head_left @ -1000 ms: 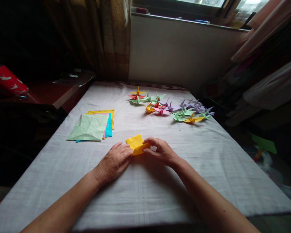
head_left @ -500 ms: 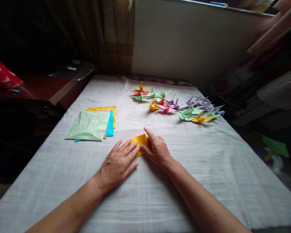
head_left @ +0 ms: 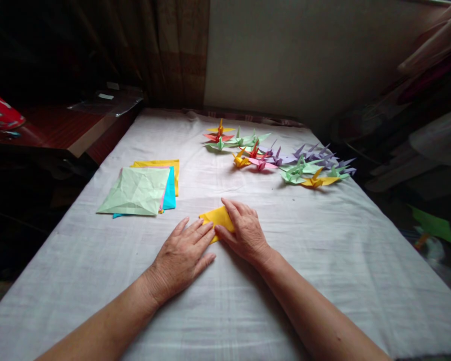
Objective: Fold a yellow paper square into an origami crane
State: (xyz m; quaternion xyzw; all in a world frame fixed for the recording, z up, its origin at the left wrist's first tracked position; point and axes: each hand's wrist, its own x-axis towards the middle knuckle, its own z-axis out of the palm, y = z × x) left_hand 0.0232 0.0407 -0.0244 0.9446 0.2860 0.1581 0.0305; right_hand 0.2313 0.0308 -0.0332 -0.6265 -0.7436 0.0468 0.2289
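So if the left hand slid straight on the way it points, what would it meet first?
The right hand, probably its thumb, just beyond the fingertips of the left hand on the yellow paper; whether they touch is hard to tell.

The tablecloth [head_left: 285,311] is softly lit; the curtain [head_left: 180,65] is sunk in gloom. A faint shadow is cast below the right hand [head_left: 246,230]. At right, fabric [head_left: 441,135] is stretched and blurred.
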